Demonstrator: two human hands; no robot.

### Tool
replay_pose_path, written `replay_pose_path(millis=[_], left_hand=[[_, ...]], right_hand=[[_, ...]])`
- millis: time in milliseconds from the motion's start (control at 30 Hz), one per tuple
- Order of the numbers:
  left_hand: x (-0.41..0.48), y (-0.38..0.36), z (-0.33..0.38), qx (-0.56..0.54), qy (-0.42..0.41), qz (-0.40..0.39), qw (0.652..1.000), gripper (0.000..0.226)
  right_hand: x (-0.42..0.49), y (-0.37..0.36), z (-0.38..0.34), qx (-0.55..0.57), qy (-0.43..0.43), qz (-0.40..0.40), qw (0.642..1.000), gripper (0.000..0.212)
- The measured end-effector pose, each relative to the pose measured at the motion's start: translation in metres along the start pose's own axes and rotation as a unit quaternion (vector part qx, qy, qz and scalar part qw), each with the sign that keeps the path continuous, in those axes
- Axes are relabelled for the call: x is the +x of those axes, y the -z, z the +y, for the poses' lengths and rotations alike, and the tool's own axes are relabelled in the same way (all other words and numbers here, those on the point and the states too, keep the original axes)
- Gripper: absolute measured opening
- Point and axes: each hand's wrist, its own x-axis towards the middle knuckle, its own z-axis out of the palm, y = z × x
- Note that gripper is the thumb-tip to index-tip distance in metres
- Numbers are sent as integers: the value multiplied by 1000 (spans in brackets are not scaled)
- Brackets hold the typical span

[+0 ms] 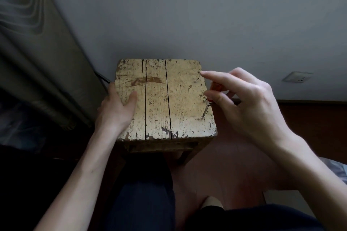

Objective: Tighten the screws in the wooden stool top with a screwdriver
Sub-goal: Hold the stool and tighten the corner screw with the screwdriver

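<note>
A worn wooden stool top (159,110), pale with peeling paint and two long cracks, stands in front of me. My left hand (117,107) grips its left edge, thumb on the top surface. My right hand (249,103) holds a small screwdriver (206,106) with a red-orange handle, index finger stretched out. The metal shaft stands tilted, its tip on a screw (202,117) near the stool's right front corner. Another screw (197,80) shows near the right back edge.
A grey wall rises just behind the stool, with a white socket (297,77) at the right. A grey curtain (37,52) hangs at the left. My dark-trousered legs (142,193) are below the stool on a reddish floor.
</note>
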Motion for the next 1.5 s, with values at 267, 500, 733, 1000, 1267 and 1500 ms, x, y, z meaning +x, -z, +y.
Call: replay_pose_path(millis=[267, 500, 733, 1000, 1267, 1500], left_hand=[[-1, 0, 2, -4, 10, -3, 1000, 86], [-2, 0, 1, -1, 5, -9, 1000, 86], [-1, -1, 0, 5, 4, 0, 1000, 88], [-2, 0, 2, 6, 7, 2, 1000, 85], [0, 0, 2, 4, 19, -5, 1000, 89], [0, -1, 0, 2, 17, -6, 1000, 89]], right_hand=[[-6, 17, 9, 60, 9, -104, 993, 47], [-4, 8, 10, 71, -10, -43, 996, 35], [-3, 0, 12, 26, -42, 55, 997, 29], [-8, -7, 3, -2, -5, 46, 999, 37], [-6, 15, 10, 52, 22, -89, 994, 49], [-6, 5, 15, 72, 29, -81, 994, 40]])
